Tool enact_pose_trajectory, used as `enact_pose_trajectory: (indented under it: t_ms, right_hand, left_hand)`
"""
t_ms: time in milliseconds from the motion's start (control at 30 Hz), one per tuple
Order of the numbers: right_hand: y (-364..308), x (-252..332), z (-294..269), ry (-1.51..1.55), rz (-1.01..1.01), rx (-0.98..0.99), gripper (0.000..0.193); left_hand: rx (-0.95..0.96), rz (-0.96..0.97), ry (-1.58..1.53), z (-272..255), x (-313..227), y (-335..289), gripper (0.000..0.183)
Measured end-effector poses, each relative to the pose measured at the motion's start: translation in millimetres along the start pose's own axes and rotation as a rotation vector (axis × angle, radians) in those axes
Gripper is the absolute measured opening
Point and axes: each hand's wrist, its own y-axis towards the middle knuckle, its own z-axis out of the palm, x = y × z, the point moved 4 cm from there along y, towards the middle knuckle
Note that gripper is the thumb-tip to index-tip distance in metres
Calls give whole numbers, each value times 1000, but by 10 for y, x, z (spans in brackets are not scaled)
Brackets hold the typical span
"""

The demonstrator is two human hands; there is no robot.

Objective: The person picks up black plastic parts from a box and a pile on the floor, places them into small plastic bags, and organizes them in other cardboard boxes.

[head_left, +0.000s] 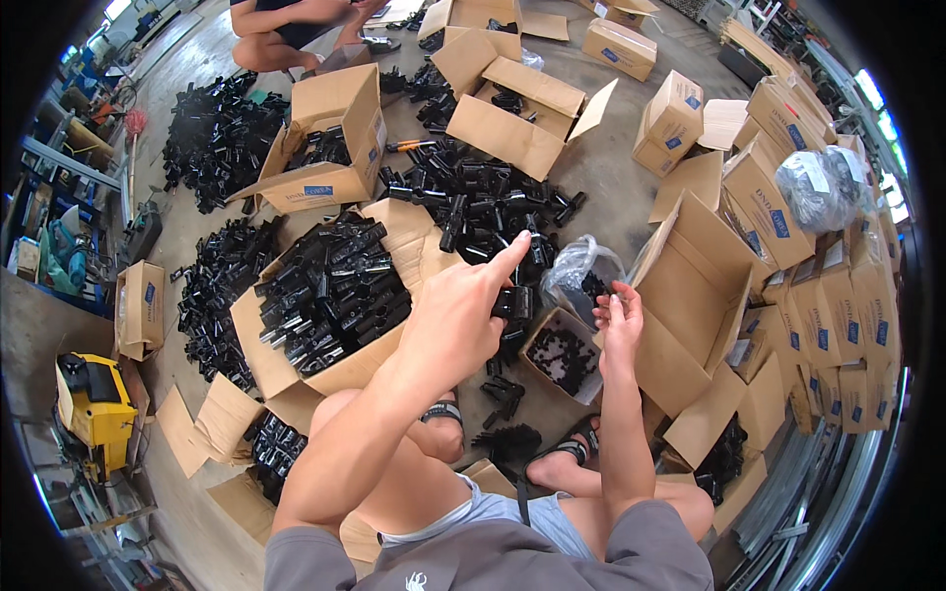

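Observation:
My left hand [455, 320] is closed round a black tubular plastic part [512, 303], with the index finger stretched out past it. Beyond that hand lies a loose pile of black plastic fittings [483, 192] on the floor. My right hand [620, 330] is bent in a pinch, its fingertips by a clear plastic bag [581, 271]. Whatever sits between those fingers is too small to make out. Just left of the right wrist, a small carton [589, 392] holds little black pieces [562, 353].
An open carton [271, 364] full of black fittings stands at my left, a large open box [695, 295] at my right. More boxes [828, 305] are stacked far right. A yellow machine [99, 414] stands at the left edge. A person [286, 30] crouches at the far left.

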Motion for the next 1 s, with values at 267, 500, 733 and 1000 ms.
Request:
enact_pose_trajectory:
  t_ms: [267,500,733,1000]
  right_hand:
    - [-996,368,510,900,500,577,40]
    - [-1428,748,549,435,89,616,21]
    - [-1484,1275,849,107,-454,519,18]
    - [-1536,1405,1152,-455,-904,358,16]
  left_hand:
    - [17,65,25,62,-40,-99,90]
    - [26,71,24,45,8,-155,85]
    - [56,103,18,42,-66,-142,91]
    - [36,82,13,64,-42,-186,99]
